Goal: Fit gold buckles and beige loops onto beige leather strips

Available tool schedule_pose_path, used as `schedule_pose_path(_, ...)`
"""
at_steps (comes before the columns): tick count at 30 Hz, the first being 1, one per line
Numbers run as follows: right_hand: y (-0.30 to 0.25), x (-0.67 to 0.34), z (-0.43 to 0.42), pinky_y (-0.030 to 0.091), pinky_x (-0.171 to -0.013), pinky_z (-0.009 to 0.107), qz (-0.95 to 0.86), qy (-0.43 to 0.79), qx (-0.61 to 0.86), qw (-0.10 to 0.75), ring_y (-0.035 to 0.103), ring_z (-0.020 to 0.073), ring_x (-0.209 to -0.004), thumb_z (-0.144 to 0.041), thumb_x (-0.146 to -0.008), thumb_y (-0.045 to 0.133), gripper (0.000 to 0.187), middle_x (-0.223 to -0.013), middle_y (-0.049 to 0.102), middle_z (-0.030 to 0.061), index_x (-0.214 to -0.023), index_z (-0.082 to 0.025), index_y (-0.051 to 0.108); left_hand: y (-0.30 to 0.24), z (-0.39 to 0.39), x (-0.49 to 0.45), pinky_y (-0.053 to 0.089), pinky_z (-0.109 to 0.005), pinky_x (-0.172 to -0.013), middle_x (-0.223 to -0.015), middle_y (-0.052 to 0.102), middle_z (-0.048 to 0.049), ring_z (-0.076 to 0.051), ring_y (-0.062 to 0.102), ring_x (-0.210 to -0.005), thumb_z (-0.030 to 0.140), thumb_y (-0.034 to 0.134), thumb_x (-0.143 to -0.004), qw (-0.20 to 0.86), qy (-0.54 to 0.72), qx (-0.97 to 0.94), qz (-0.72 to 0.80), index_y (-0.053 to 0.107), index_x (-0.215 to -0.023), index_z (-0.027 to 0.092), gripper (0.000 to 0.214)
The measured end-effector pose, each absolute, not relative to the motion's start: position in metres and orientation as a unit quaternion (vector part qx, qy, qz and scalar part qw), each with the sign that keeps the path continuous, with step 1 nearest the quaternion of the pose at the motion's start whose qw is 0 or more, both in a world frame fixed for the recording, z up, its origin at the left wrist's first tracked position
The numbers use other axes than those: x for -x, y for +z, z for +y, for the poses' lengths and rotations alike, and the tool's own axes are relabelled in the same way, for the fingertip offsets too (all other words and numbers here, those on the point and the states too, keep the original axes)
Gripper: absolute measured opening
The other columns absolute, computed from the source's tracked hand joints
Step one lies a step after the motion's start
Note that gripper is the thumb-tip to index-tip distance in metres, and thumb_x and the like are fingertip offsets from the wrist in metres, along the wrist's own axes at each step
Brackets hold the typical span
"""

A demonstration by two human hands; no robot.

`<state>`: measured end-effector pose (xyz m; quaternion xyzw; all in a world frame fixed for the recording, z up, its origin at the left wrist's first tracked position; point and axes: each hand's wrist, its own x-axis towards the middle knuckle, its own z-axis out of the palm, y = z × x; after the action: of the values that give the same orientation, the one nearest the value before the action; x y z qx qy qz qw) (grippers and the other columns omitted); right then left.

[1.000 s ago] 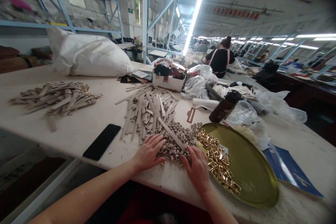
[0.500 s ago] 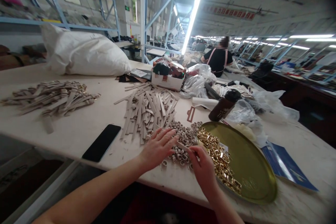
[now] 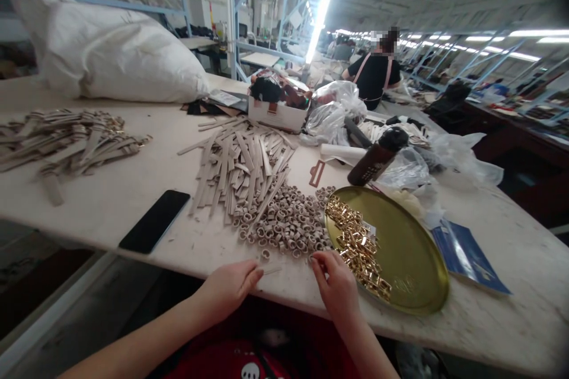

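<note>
My left hand [image 3: 231,285] is closed near the table's front edge, thumb and fingers pinching one end of a thin beige strip [image 3: 272,271]. To its right, my right hand [image 3: 336,285] has its fingertips pinched on a small beige loop [image 3: 312,259], mostly hidden by the fingers. Beyond both hands lies a heap of similar loops [image 3: 284,219]. Behind these spreads a pile of flat beige strips [image 3: 242,172]. Gold metal buckles [image 3: 358,243] cover the left side of a round gold tray [image 3: 413,249], just right of my right hand.
A phone [image 3: 154,221] lies left of the strips, with buckled straps [image 3: 75,142] farther left. A white sack [image 3: 120,53], a filled box [image 3: 278,112], a dark bottle [image 3: 377,157] and plastic bags stand behind. A blue booklet [image 3: 469,254] lies right. Another person [image 3: 373,80] sits beyond.
My left hand has drawn back from the strips toward the table edge and now pinches a strip. My right hand has let go of its strip end and holds a loop. The view has tilted down.
</note>
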<state>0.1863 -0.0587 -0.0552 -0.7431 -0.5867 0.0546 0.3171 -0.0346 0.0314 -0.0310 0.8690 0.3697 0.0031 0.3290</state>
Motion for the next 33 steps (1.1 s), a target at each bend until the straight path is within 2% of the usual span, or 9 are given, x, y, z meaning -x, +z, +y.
schedule_pose_path(6, -0.051, -0.180, -0.018, 0.037, -0.064, 0.029, -0.618, -0.014, 0.771, 0.156, 0.055, 0.0192, -0.071, -0.024, -0.081, 0.053, 0.009, -0.079, 0.059, 0.0063, -0.083, -0.019, 0.059, -0.033, 0.026, 0.021, 0.030, -0.019, -0.043, -0.058, 0.050, 0.0053, -0.007, 0.041, -0.042, 0.040, 0.036, -0.082, 0.605, 0.049, -0.676, 0.418, 0.044, -0.074, 0.018, 0.025)
schedule_pose_path(12, -0.059, -0.181, -0.014, 0.036, -0.066, 0.028, -0.622, -0.001, 0.762, 0.180, 0.053, 0.0180, -0.071, -0.016, -0.083, 0.046, 0.013, -0.078, 0.057, 0.0063, -0.077, -0.019, 0.057, -0.030, 0.019, -0.001, 0.029, -0.016, -0.040, -0.064, 0.056, 0.0026, -0.003, 0.042, -0.040, 0.034, 0.048, -0.073, 0.775, 0.098, -0.477, 0.402, 0.044, -0.078, 0.015, 0.020)
schedule_pose_path(15, -0.061, -0.185, -0.014, 0.037, -0.066, 0.030, -0.619, 0.014, 0.758, 0.203, 0.052, 0.0184, -0.070, -0.015, -0.083, 0.043, 0.017, -0.077, 0.057, 0.0070, -0.073, -0.018, 0.057, -0.028, 0.020, -0.005, 0.031, -0.016, -0.041, -0.064, 0.058, 0.0022, -0.004, 0.044, -0.040, 0.029, 0.049, -0.070, 0.793, 0.107, -0.447, 0.400, 0.045, -0.078, 0.015, 0.017)
schedule_pose_path(18, -0.060, -0.187, -0.016, 0.038, -0.068, 0.032, -0.583, 0.073, 0.753, 0.297, 0.052, 0.0194, -0.073, -0.022, -0.083, 0.044, 0.015, -0.078, 0.057, 0.0071, -0.076, -0.018, 0.057, -0.026, 0.020, -0.005, 0.031, -0.017, -0.041, -0.064, 0.058, 0.0026, -0.004, 0.044, -0.041, 0.029, 0.050, -0.070, 0.800, 0.109, -0.431, 0.403, 0.046, -0.079, 0.015, 0.017)
schedule_pose_path(20, -0.058, -0.185, -0.019, 0.040, -0.066, 0.032, -0.521, 0.169, 0.737, 0.396, 0.052, 0.0182, -0.070, -0.029, -0.082, 0.047, 0.015, -0.076, 0.058, 0.0049, -0.082, -0.018, 0.057, -0.027, 0.020, -0.005, 0.031, -0.017, -0.042, -0.064, 0.058, 0.0024, -0.004, 0.044, -0.041, 0.031, 0.050, -0.071, 0.796, 0.114, -0.441, 0.399, 0.047, -0.080, 0.015, 0.019)
schedule_pose_path(24, -0.051, -0.173, -0.030, 0.045, -0.064, 0.030, -0.321, 0.453, 0.631, 0.542, 0.054, 0.0139, -0.064, -0.040, -0.076, 0.056, 0.033, -0.076, 0.061, 0.0016, -0.100, -0.019, 0.057, -0.036, 0.020, -0.007, 0.031, -0.018, -0.042, -0.062, 0.056, 0.0034, -0.005, 0.043, -0.041, 0.039, 0.044, -0.078, 0.738, 0.131, -0.543, 0.379, 0.050, -0.085, 0.014, 0.027)
schedule_pose_path(28, -0.043, -0.162, -0.040, 0.046, -0.075, 0.032, -0.205, 0.566, 0.544, 0.584, 0.059, 0.0148, -0.074, -0.041, -0.070, 0.065, 0.042, -0.083, 0.065, 0.0034, -0.105, -0.019, 0.061, -0.043, 0.020, -0.009, 0.031, -0.018, -0.042, -0.057, 0.053, 0.0045, -0.006, 0.042, -0.041, 0.042, 0.041, -0.081, 0.669, 0.128, -0.627, 0.377, 0.051, -0.078, 0.015, 0.029)
schedule_pose_path(31, -0.040, -0.161, -0.045, 0.046, -0.075, 0.032, -0.233, 0.540, 0.576, 0.568, 0.058, 0.0147, -0.073, -0.041, -0.067, 0.067, 0.041, -0.084, 0.066, 0.0033, -0.102, -0.019, 0.064, -0.038, 0.020, -0.008, 0.030, -0.017, -0.041, -0.055, 0.051, 0.0047, -0.006, 0.040, -0.040, 0.043, 0.040, -0.081, 0.656, 0.103, -0.649, 0.370, 0.049, -0.074, 0.015, 0.030)
schedule_pose_path(33, -0.042, -0.161, -0.046, 0.046, -0.069, 0.031, -0.259, 0.506, 0.609, 0.553, 0.057, 0.0141, -0.065, -0.042, -0.064, 0.069, 0.040, -0.073, 0.065, 0.0020, -0.097, -0.018, 0.066, -0.034, 0.019, -0.007, 0.029, -0.017, -0.040, -0.054, 0.050, 0.0053, -0.006, 0.038, -0.040, 0.043, 0.040, -0.082, 0.657, 0.093, -0.655, 0.362, 0.049, -0.073, 0.016, 0.031)
